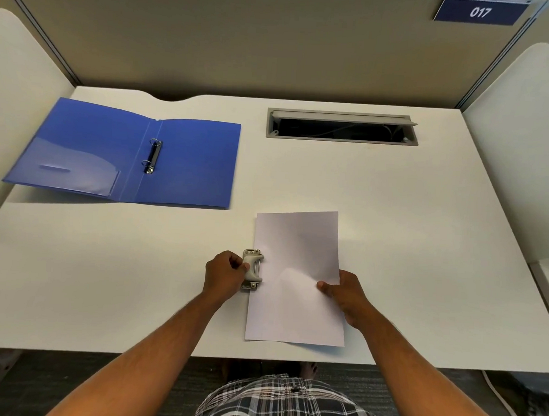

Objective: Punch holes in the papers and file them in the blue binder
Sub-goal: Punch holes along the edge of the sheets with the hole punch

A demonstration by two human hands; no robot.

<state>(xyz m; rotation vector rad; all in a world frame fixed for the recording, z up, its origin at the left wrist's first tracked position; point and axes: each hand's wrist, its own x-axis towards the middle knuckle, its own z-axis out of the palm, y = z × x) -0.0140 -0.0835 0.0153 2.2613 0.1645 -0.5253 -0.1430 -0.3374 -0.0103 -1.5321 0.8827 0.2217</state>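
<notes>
Two grips engaged: my left hand [224, 275] clasps the stiff hole punch [252, 269], my right hand [346, 297] pinches the light, floppy papers [295, 272] between them; blue binder [126, 155] beyond left.
</notes>
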